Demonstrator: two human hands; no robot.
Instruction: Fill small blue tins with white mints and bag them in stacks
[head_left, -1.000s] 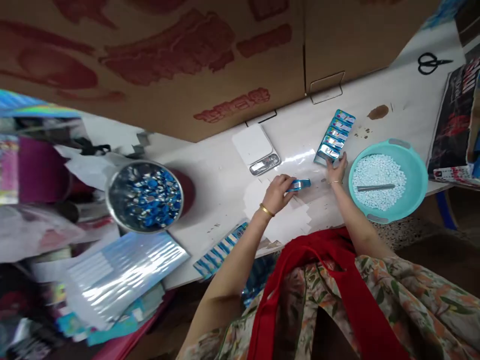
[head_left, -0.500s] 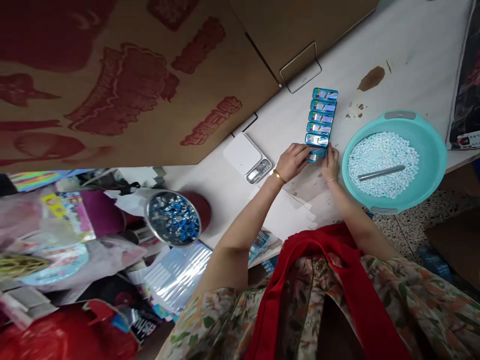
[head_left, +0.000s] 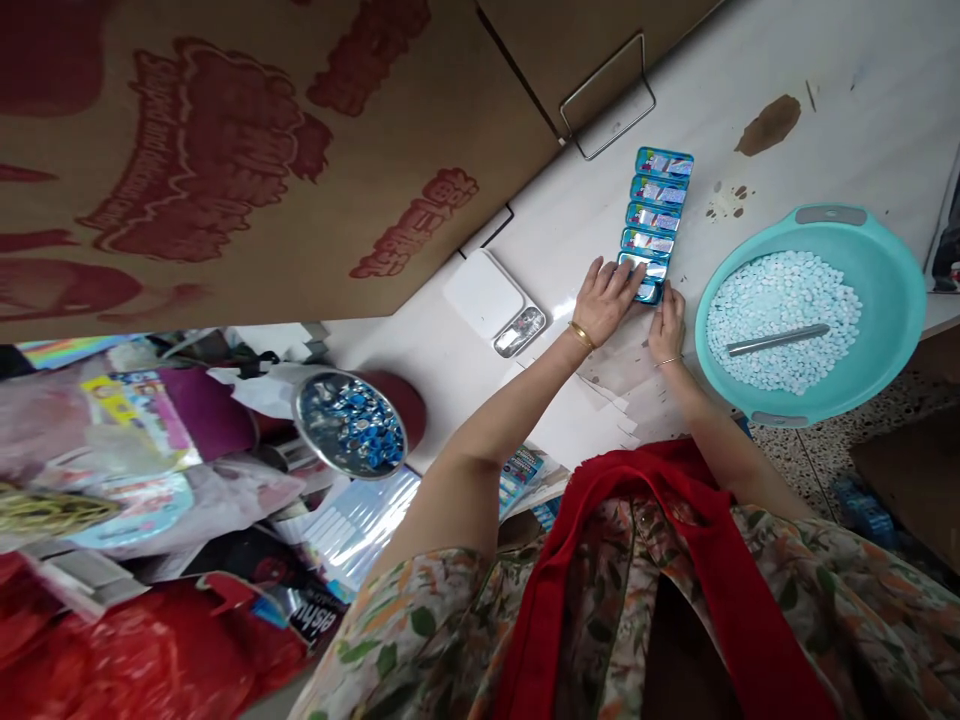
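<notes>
Several small blue tins with shiny printed lids (head_left: 654,217) lie side by side in a row on the white table. My left hand (head_left: 602,303), with a gold bangle at the wrist, lies over the near end of the row. Its fingers are stretched and apart, touching the two nearest tins and partly covering them. At the right end of the nearest tin (head_left: 649,293) is my right hand (head_left: 667,325), fingers extended against the tin's edge. Its thumb side is only partly visible.
A turquoise basin (head_left: 889,330) of small pale tablets, with a metal scoop (head_left: 780,340) in it, stands at right. A white scale (head_left: 484,295) sits left of my hands. Further left is a metal pot (head_left: 409,410) of blue-silver pieces. A large cardboard box (head_left: 420,130) stands behind.
The nearest tin, tilted between my hands before, now lies flat in the row. My left hand has moved forward over the tins and its fingers have spread. The view has shifted slightly.
</notes>
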